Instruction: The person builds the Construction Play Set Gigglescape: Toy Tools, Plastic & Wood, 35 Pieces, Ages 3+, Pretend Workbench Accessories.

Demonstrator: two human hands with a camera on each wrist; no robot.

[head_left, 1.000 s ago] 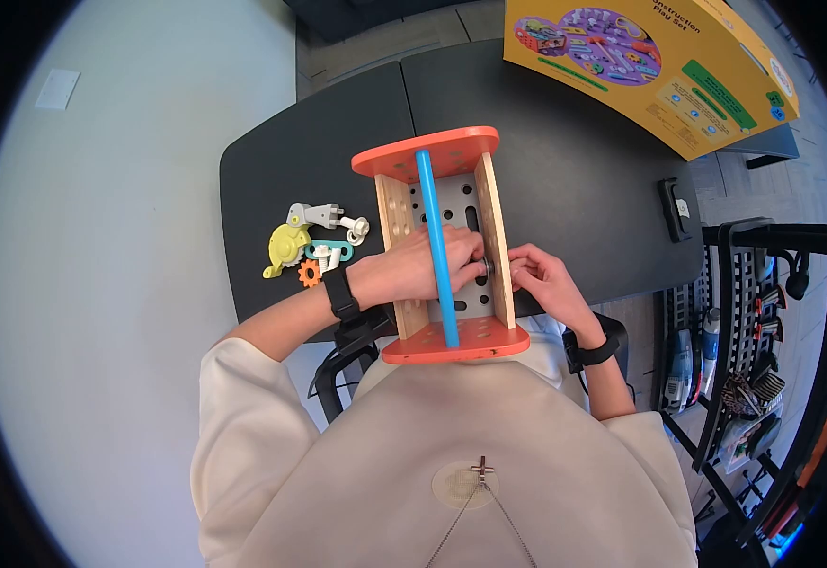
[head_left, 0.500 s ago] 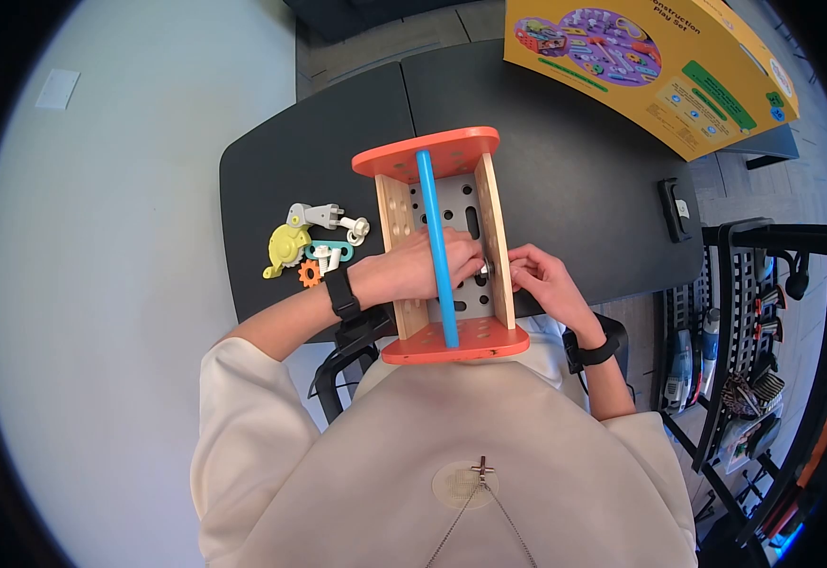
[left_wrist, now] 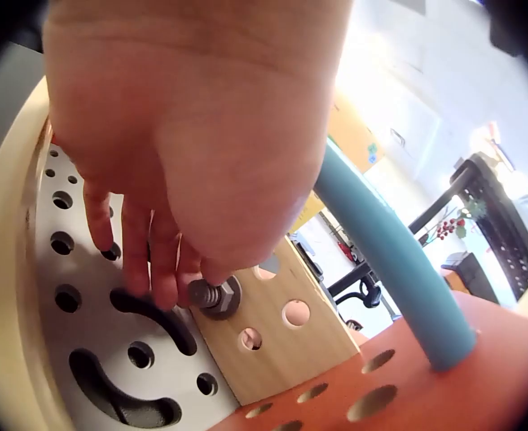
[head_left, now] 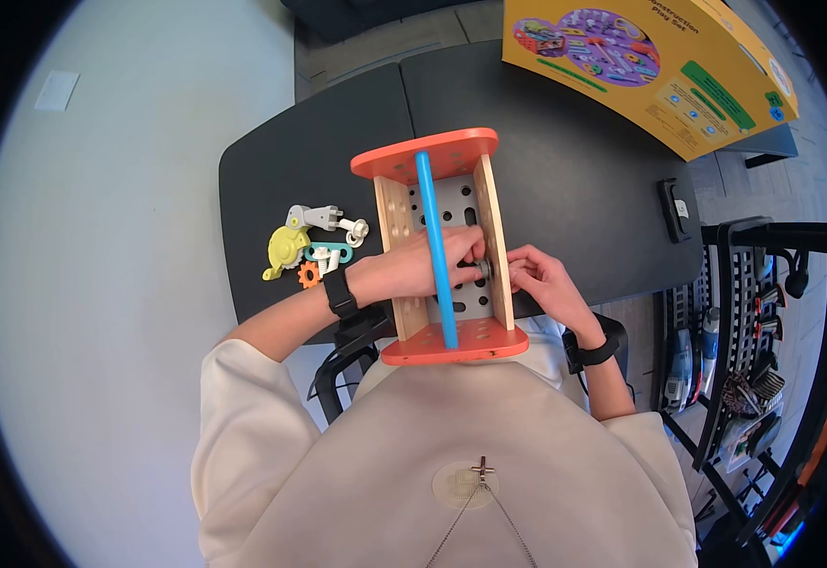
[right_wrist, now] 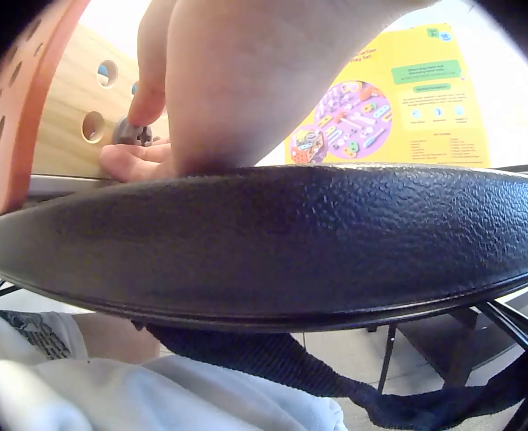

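An open toy toolbox (head_left: 453, 352) has red end panels, wooden sides and a blue rod handle (head_left: 437, 246). My left hand (head_left: 413, 265) reaches under the handle into the box. Its thumb and fingers are at a grey nut (left_wrist: 230, 298) threaded on a grey bolt, whose end pokes through the inner face of the right wooden side (left_wrist: 273, 337). Outside that same side, my right hand (head_left: 548, 282) pinches the bolt's grey head (right_wrist: 131, 133) between thumb and fingers. The left fingertips are partly hidden behind the palm in the left wrist view.
Left of the box on the black table (head_left: 565, 180) lie loose toy parts: a yellow-green piece (head_left: 287, 248), a grey piece (head_left: 314, 217), a teal strip (head_left: 341, 253), an orange gear (head_left: 309, 275) and white bolts. A yellow carton (head_left: 659, 76) stands at the back right.
The left thumb and fingers have shifted about the nut, which shows more plainly now. The right hand and the toolbox have stayed nearly in place.
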